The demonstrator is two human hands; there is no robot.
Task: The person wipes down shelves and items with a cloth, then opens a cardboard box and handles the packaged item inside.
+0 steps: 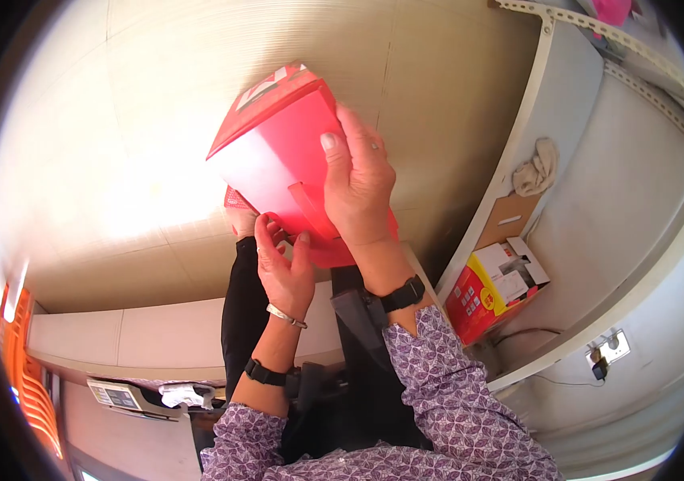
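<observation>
A glossy red cardboard box (274, 156) is tilted in front of me, its printed end with white lettering at the top left. My right hand (362, 188) grips its right side, thumb on the near face and fingers round the edge behind. A narrow red flap or strip (310, 207) stands out from the lower part of that face. At the lower left edge is my left hand (287, 276), its fingers curled against the box and its thumb on the lower rim. The fingertips are partly hidden there.
My black-trousered leg (242, 297) and a red mesh shoe (234, 198) are below the box. Shelving on the right holds a red-and-yellow carton (490, 289) and a crumpled cloth (536, 168). A wall socket (611, 349) has a plug in it. Orange plastic slats (17, 361) stand at left.
</observation>
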